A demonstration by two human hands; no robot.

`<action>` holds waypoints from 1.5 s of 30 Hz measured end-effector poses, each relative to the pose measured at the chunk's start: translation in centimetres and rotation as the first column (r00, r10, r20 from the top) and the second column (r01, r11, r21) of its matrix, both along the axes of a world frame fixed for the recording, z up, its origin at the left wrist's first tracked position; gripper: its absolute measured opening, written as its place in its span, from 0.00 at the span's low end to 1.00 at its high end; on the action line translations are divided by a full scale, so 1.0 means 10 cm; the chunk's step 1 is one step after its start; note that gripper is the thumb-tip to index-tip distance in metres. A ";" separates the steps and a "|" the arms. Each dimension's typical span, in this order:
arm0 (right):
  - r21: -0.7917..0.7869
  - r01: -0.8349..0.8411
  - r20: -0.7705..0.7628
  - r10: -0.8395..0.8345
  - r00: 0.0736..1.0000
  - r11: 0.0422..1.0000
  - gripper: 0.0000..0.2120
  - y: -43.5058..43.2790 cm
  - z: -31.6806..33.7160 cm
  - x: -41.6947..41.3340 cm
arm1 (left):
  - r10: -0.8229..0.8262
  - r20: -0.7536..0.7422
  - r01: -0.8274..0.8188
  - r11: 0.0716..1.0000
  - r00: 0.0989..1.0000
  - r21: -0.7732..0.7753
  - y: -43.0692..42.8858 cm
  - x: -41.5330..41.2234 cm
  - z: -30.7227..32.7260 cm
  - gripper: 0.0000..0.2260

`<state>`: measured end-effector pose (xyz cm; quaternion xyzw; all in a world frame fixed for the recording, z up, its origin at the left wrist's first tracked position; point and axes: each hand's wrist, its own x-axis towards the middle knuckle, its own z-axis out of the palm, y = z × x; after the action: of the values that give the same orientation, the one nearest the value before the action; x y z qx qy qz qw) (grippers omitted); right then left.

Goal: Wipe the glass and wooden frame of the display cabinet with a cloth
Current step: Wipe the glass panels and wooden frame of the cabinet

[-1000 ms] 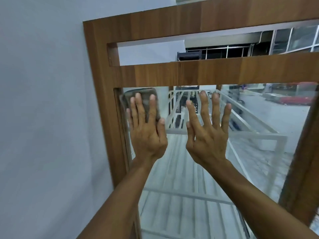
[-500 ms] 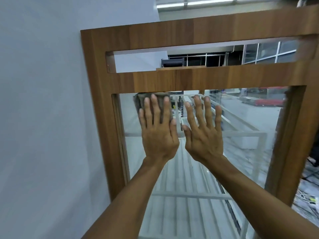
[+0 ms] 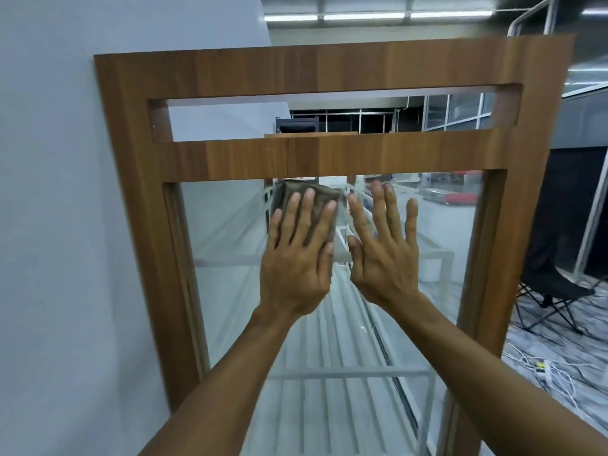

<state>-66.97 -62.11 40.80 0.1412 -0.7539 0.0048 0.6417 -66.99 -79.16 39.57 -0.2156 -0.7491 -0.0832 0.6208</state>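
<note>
The display cabinet has a brown wooden frame (image 3: 138, 166) around a tall glass pane (image 3: 230, 232), with an open slot near its top. My left hand (image 3: 296, 258) lies flat on the glass near the pane's top middle, pressing a folded brown-grey cloth (image 3: 297, 195) under its fingers. The cloth's upper edge shows above my fingertips, just under the wooden crossbar (image 3: 329, 156). My right hand (image 3: 385, 248) rests flat on the glass right beside the left, fingers spread, with nothing in it.
A grey wall (image 3: 49, 225) stands close on the left of the cabinet. White shelf rails (image 3: 345, 373) show through the glass. At the right, a black folding chair (image 3: 559, 291) stands on the floor, with a white power strip and cables (image 3: 543, 370) near it.
My left hand has slid the cloth to the right, from the pane's upper left corner to its top middle. My right hand has stayed beside it.
</note>
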 end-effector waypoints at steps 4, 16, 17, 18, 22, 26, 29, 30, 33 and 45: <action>0.033 0.007 0.020 -0.007 1.000 0.999 0.31 0.29 0.03 0.01 | 0.075 0.049 -0.088 0.906 0.996 0.414 0.27 0.05 0.09 0.27; 0.129 0.035 0.011 -0.036 0.999 0.991 0.26 0.84 0.18 0.12 | 0.008 0.022 -0.012 0.981 1.000 0.194 1.17 0.14 0.12 0.26; 0.123 0.041 0.004 -0.041 0.999 0.992 0.26 0.90 0.19 0.14 | -0.016 0.004 0.015 0.993 1.000 0.115 1.23 0.13 0.12 0.25; 0.110 0.036 -0.001 -0.037 0.999 0.993 0.26 0.99 0.19 0.17 | -0.030 -0.010 0.030 0.997 1.000 0.065 1.23 0.11 0.13 0.25; 0.027 0.005 -0.060 -0.003 0.998 1.000 0.25 1.40 0.16 0.29 | 0.032 -0.003 -0.030 0.957 0.999 0.289 1.37 0.08 0.11 0.27; -0.027 -0.136 -0.043 0.135 0.990 0.990 0.26 1.76 0.19 0.27 | -0.028 0.032 0.022 0.982 0.999 0.189 2.06 0.18 0.15 0.26; -0.044 -0.312 -0.025 0.311 0.950 0.949 0.25 1.85 0.19 0.23 | -0.067 -0.008 0.066 0.994 0.998 -0.086 2.16 0.12 0.11 0.25; -0.062 -0.349 -0.019 0.348 0.937 0.935 0.25 1.85 0.18 0.23 | -0.057 -0.013 0.055 0.993 0.998 -0.101 2.11 0.10 0.10 0.25; -0.093 -0.402 -0.015 0.403 0.915 0.911 0.24 1.83 0.15 0.20 | -0.011 -0.004 0.011 0.995 1.000 0.104 2.10 0.11 0.15 0.25; -0.074 -0.468 -0.006 0.469 0.883 0.881 0.25 1.90 0.09 0.17 | 0.051 0.008 -0.052 0.993 0.999 0.110 2.41 0.12 0.17 0.26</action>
<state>-65.22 -43.07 41.71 0.2953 -0.7005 0.1882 0.6218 -65.75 -55.04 41.29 -0.1615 -0.7502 -0.1090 0.6319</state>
